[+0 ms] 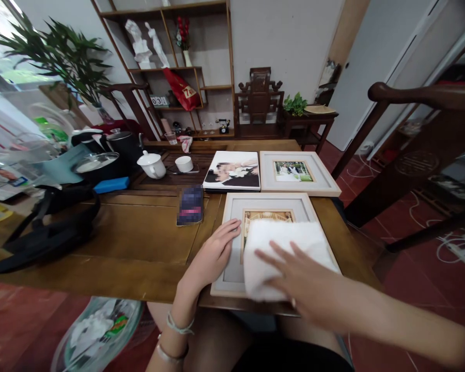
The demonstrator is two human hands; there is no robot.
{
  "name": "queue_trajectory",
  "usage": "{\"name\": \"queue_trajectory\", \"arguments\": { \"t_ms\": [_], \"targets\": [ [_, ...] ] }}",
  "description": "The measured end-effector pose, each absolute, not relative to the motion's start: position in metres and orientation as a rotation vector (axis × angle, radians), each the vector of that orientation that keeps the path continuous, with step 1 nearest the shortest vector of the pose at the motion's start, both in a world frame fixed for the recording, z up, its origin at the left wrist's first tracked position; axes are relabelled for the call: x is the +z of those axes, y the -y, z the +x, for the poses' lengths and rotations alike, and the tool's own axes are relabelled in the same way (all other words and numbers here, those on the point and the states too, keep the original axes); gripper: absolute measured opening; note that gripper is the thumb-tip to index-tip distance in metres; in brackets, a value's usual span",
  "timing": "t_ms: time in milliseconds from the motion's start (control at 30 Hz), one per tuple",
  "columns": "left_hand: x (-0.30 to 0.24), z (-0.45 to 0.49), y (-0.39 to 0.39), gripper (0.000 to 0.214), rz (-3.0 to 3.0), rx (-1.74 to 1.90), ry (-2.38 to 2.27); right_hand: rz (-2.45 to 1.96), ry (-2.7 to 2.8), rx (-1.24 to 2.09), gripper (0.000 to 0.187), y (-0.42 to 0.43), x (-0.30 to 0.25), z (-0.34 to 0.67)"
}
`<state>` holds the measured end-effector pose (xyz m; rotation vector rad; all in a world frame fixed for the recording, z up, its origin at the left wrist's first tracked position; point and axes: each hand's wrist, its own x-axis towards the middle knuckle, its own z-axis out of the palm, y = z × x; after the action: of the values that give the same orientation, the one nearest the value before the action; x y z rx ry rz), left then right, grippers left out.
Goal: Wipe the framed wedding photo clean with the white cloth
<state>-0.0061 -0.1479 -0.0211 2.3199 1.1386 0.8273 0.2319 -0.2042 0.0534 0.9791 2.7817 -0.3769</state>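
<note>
A light wooden picture frame (227, 248) lies flat at the table's front edge, with a gold-toned picture (269, 214) partly showing in its middle. My left hand (216, 250) rests on the frame's left side, fingers stretched toward the inner mount. Spread over the frame's right and lower part is a white cloth (306, 235). On top of that cloth lies my right hand (294, 274), fingers apart and flat, slightly blurred. The cloth hides much of the picture. Behind them sit a second frame (321, 178) with an outdoor photo and a white-edged photo panel (231, 178).
A small dark booklet (190, 205) lies left of the frame. Farther left are a white lidded teapot (152, 165), a white cup (184, 164), a blue box (111, 185) and a black strap (50, 227). A bin (101, 330) stands below; a wooden chair (406, 150) is at right.
</note>
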Motion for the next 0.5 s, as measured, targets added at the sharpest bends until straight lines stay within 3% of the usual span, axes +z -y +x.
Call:
{"name": "queue_trajectory", "arguments": {
  "t_ms": [167, 367, 500],
  "targets": [
    [-0.022, -0.007, 0.148, 0.039, 2.338, 0.85, -1.117, 0.867, -2.854, -0.54, 0.058, 0.223, 0.063, 0.236],
    [-0.023, -0.006, 0.148, 0.036, 2.328, 0.876, -1.119, 1.395, -2.686, 0.122, 0.059, 0.137, 0.039, 0.243],
    [-0.022, -0.004, 0.149, 0.034, 2.314, 0.901, -1.134, 1.284, -2.73, 0.232, 0.053, 0.128, 0.036, 0.222]
  ]
}}
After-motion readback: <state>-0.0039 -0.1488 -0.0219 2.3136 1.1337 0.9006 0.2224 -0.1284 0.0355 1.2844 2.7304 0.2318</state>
